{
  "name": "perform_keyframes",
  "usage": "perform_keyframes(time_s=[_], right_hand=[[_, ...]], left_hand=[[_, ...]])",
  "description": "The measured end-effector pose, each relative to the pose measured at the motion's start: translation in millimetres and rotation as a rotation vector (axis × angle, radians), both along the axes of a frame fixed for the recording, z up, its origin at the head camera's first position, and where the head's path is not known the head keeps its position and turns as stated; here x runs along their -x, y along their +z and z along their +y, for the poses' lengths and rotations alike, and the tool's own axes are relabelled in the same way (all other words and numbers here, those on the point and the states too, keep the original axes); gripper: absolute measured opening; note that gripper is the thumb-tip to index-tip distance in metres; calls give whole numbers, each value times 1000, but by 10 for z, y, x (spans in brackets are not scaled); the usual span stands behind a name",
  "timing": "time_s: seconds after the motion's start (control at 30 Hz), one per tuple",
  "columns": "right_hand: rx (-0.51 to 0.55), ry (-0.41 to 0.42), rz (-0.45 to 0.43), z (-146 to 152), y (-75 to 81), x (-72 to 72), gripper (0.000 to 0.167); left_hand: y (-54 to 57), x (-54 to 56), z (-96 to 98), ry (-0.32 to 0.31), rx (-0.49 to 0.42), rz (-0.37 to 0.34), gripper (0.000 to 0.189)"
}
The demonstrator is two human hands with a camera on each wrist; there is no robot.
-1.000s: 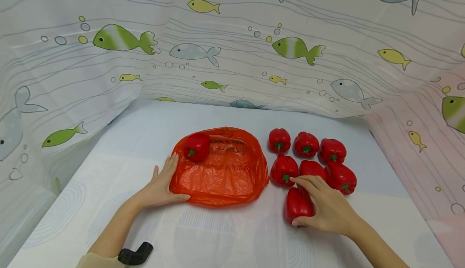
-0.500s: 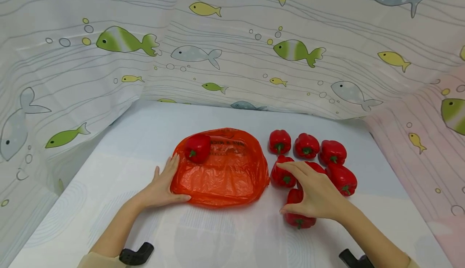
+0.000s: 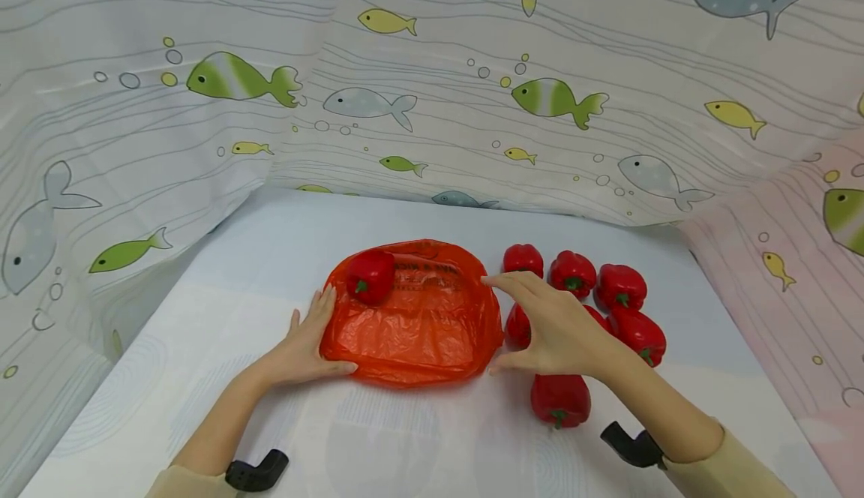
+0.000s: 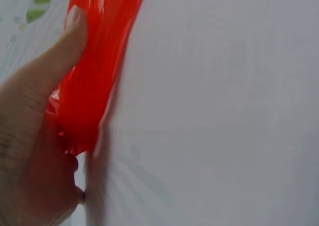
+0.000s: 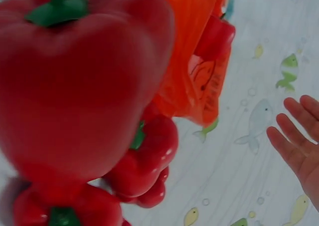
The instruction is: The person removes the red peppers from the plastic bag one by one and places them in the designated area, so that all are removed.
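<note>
A red-orange plastic bag (image 3: pixel 412 325) with printed letters lies spread open on the table, one red bell pepper (image 3: pixel 370 277) inside at its far left. My left hand (image 3: pixel 304 344) rests against the bag's left edge, fingers straight; in the left wrist view its thumb (image 4: pixel 72 41) lies along the bag's side. Spread and holding nothing, my right hand (image 3: pixel 556 325) hovers by the bag's right edge. It partly hides several red bell peppers (image 3: pixel 572 271) grouped there. Nearest the front, a single bell pepper (image 3: pixel 560 400) stands under the right wrist, looming large in the right wrist view.
The white table (image 3: pixel 432 445) has a faint pattern. Fish-printed curtains (image 3: pixel 432 55) enclose its back and sides. Black wrist mounts (image 3: pixel 256 472) sit on both forearms.
My right hand has let go of the front bell pepper and moved left and away from me, toward the bag's right edge. That pepper now stands slightly nearer me. The left hand stays at the bag.
</note>
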State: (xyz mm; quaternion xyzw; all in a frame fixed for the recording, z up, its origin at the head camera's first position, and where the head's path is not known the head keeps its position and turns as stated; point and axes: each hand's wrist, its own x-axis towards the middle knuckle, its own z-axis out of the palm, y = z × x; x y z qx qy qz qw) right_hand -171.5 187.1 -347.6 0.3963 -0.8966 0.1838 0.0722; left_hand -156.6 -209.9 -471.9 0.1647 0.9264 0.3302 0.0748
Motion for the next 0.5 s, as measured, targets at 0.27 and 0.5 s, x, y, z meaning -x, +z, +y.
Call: perform_keyframes(time_s=[0.27,0.5], right_hand=[[-5,39,-24,-250,128,65,96],[4,60,-108,-435,196,112,96]], left_hand=[[23,-19,4,4,-6,1,125],[33,-37,7,-3,-22,14,125]])
